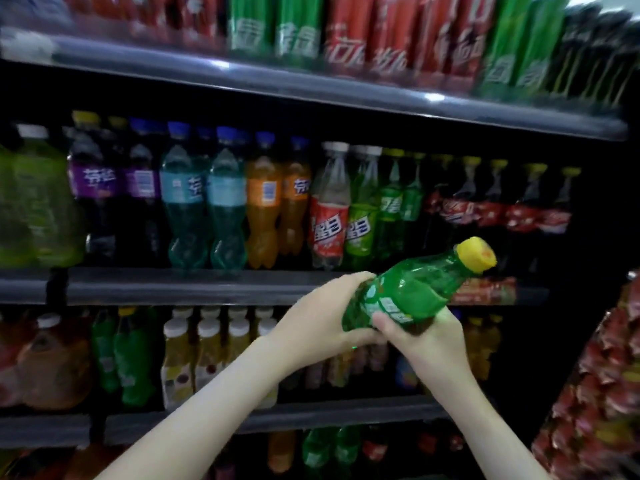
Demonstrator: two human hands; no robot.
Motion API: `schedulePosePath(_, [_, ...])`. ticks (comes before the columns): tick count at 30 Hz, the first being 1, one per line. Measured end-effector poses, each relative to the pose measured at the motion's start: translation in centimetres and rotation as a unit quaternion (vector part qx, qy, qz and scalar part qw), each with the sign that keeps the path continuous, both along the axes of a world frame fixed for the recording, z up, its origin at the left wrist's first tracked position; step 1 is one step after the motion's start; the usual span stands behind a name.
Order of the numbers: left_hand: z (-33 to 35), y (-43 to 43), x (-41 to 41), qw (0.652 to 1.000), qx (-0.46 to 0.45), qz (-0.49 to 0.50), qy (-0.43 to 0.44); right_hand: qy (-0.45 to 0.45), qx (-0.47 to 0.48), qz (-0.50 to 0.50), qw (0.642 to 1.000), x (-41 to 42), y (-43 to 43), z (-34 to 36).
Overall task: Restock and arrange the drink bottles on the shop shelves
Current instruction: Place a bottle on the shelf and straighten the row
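Dim, motion-blurred, glare overhead, warped edges

Subject: one person, seen from the head camera. Parts in view: two hands and two forearms.

Left hand (pixel 322 323): bare from fingertips to wrist. Right hand (pixel 429 337): bare likewise; thumb (pixel 381 321) slim, with a rounded tip.

Left forearm (pixel 207 410): bare over its whole visible length, slender and smooth, widening gradually away from the wrist. Right forearm (pixel 474 427): bare over its whole visible length, same slender build. Both wrists narrow.

Nail detail and fine skin marks are too blurred to record. Everything above the forearms is cut off by the lower edge of the view
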State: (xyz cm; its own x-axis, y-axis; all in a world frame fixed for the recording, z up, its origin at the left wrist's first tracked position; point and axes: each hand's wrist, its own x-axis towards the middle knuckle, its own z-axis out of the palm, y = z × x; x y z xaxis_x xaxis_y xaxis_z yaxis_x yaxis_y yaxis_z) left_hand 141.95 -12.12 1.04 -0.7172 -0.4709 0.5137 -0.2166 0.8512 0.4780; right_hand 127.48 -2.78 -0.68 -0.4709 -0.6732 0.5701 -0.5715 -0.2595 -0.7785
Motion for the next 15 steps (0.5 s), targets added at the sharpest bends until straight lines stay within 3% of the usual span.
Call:
schedulePosePath(3, [0.4, -2.1, -3.1, 0.991, -0.058, 0.081, 0.093, 0.009, -0.072, -0.018, 0.997, -4.6, -0.5, 2.3])
schedulePosePath(6, [1.0, -4.0, -5.0, 0.959, -0.065, 0.209, 0.178, 0.016, -0.106, -0.023, 0.994, -8.0, -1.7, 4.2])
schedulePosePath(10, [1.9, -6.9, -7.0, 0.940, -0.028, 0.309, 0.145, 0.016, -0.097, -0.042, 0.994, -10.9, -5.3, 5.6])
schedulePosePath(15, [2.1, -10.2, -9.5, 0.932, 0.009, 0.350, 0.089, -0.039, -0.061, -0.039, 0.997, -12.5, -10.8, 6.2])
